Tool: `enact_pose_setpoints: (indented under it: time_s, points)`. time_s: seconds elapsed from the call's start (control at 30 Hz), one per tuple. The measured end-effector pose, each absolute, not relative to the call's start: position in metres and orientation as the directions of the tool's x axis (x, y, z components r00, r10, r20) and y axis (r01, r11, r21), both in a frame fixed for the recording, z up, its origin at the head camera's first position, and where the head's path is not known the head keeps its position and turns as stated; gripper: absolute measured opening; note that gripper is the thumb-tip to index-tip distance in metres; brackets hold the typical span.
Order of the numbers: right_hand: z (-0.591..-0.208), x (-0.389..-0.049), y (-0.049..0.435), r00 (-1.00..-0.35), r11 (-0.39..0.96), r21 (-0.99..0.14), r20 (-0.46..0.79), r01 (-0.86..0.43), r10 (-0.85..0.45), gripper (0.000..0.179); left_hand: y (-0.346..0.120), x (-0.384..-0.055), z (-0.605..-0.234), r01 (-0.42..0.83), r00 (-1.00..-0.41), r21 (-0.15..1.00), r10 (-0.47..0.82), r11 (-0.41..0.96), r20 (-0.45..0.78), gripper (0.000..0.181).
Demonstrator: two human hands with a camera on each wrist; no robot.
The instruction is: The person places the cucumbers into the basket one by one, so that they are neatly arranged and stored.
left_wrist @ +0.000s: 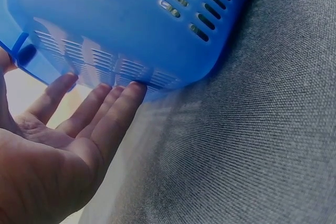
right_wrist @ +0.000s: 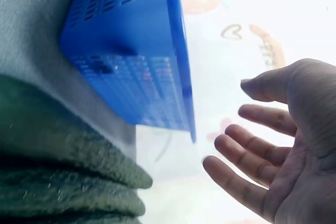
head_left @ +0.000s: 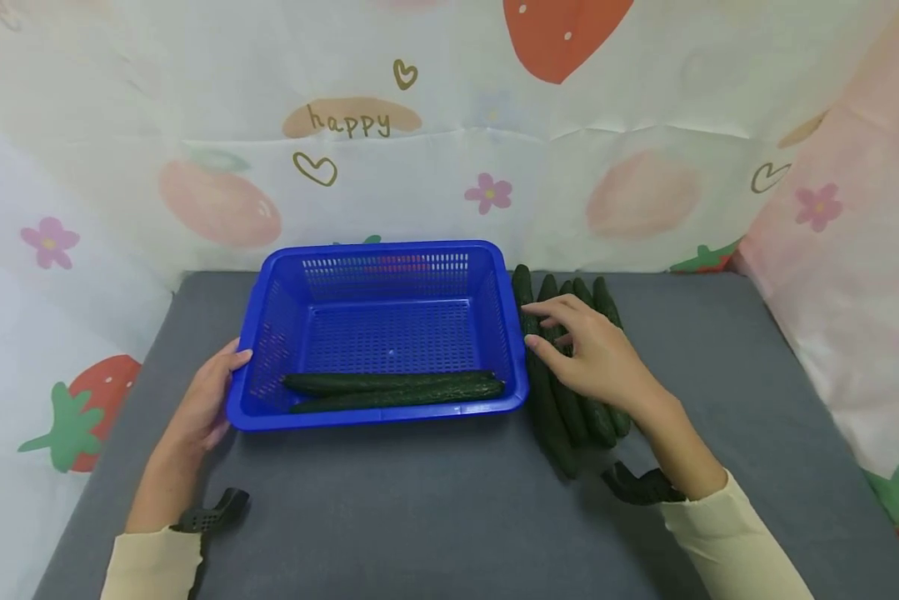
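A blue plastic basket (head_left: 389, 333) with slotted walls stands on the grey table. Two dark green cucumbers (head_left: 397, 390) lie side by side along its near wall. My left hand (head_left: 207, 396) holds the basket's left side, thumb on the rim and fingers against the outer wall (left_wrist: 100, 14). Several more cucumbers (head_left: 546, 408) lie in a row just right of the basket, partly hidden by my right hand (head_left: 599, 354). That hand hovers above the row with fingers spread and nothing in them; the right wrist view shows its fingers (right_wrist: 241, 158) apart from the basket and cucumbers.
A grey cloth (head_left: 389, 517) covers the table. Behind it and at both sides hangs a pale curtain (head_left: 434, 192) printed with fruit, flowers and hearts. Black wrist straps (head_left: 212, 512) sit at both cuffs.
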State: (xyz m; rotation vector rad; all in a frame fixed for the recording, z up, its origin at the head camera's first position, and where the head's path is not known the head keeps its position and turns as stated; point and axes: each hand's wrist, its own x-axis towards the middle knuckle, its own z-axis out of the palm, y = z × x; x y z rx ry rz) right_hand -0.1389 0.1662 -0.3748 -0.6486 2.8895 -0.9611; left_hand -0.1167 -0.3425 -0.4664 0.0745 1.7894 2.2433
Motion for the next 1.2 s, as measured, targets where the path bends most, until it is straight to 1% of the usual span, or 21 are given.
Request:
enact_pose_setpoints:
  time_s: [0.27, 0.53, 0.73, 0.9, 1.2]
  points:
    - [-0.39, -0.138, 0.19, -0.926, 0.718, -0.593, 0.145, -0.364, -0.349, 0.043, -0.339, -0.118, -0.465, -0.175, -0.964, 0.971, 0.227, -0.161, -0.136, 0.03]
    - [-0.409, -0.134, 0.212, -0.945, 0.728, -0.605, 0.164, -0.323, -0.283, 0.043, -0.341, -0.118, -0.465, -0.187, -0.964, 0.967, 0.221, -0.171, -0.147, 0.028]
    - [-0.415, -0.134, 0.23, -0.954, 0.745, -0.596, 0.187, -0.299, -0.234, 0.043, -0.339, -0.121, -0.465, -0.177, -0.96, 0.969, 0.247, -0.174, -0.131, 0.031]
    - [-0.418, -0.135, 0.238, -0.959, 0.753, -0.594, 0.184, -0.283, -0.215, 0.044, -0.338, -0.121, -0.464, -0.175, -0.961, 0.971, 0.243, -0.162, -0.133, 0.036]
    - [-0.423, -0.135, 0.244, -0.973, 0.735, -0.638, 0.166, -0.231, -0.162, 0.045, -0.341, -0.118, -0.463, -0.172, -0.969, 0.97, 0.209, -0.17, -0.135, 0.034]
